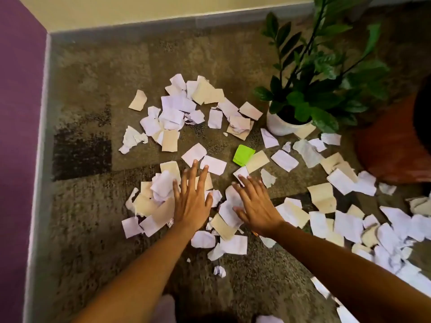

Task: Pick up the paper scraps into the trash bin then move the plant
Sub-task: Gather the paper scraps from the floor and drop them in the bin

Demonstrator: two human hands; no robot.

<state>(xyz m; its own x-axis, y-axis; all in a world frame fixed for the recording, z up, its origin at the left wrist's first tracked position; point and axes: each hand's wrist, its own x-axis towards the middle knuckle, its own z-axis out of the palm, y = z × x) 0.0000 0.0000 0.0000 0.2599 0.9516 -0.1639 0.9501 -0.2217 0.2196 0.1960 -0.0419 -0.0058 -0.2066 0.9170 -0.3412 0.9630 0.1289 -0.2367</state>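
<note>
Several white and tan paper scraps (179,108) lie scattered over the carpet, with one bright green scrap (243,155) near the middle. My left hand (191,199) reaches out flat, fingers spread, over a heap of scraps at the centre left. My right hand (254,203) lies flat with straight fingers on white scraps just to its right. Neither hand grips anything. A green leafy plant (321,73) in a white pot (278,125) stands at the upper right among the scraps.
A round red-brown container (391,155) with a dark opening sits at the right edge behind the plant. A purple wall (21,136) bounds the left, a cream wall with grey baseboard (163,22) the back. More scraps pile at the lower right (384,238).
</note>
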